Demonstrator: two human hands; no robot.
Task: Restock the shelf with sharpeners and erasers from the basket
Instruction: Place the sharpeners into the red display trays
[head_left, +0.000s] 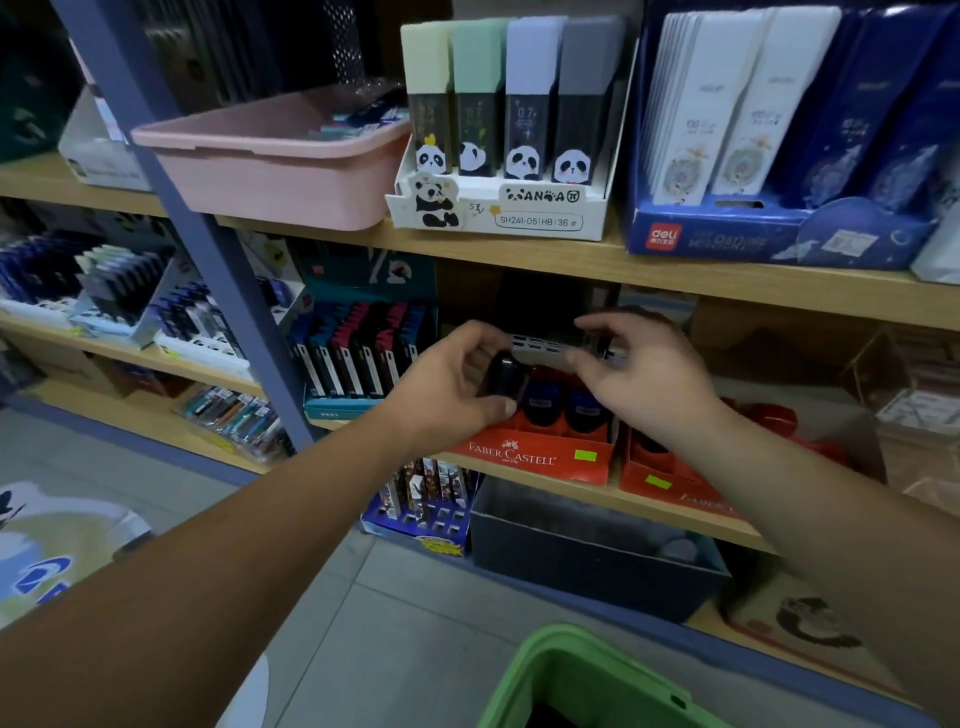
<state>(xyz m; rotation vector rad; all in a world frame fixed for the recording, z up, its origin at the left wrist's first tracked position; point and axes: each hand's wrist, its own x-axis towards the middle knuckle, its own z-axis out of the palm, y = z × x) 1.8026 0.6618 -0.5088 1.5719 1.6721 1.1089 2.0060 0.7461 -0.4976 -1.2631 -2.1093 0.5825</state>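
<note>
My left hand (457, 384) grips a small black sharpener (503, 378) just above the red Faber-Castell display box (535, 457) on the middle shelf. Blue and red sharpeners (563, 408) fill that box. My right hand (649, 369) hovers over the box beside the left, with fingers curled and pinching a small grey and black item (605, 347) whose shape is blurred. A second red Faber-Castell box (670, 480) stands to the right. The green basket (576, 680) sits at the bottom edge below my arms, its contents mostly out of view.
A wooden shelf board (571, 260) runs above my hands with a pink tub (275, 156), a panda lead display (498, 208) and a blue Deli box (727, 234). Pen displays (358, 358) stand left of the sharpener box. A dark bin (592, 551) sits below.
</note>
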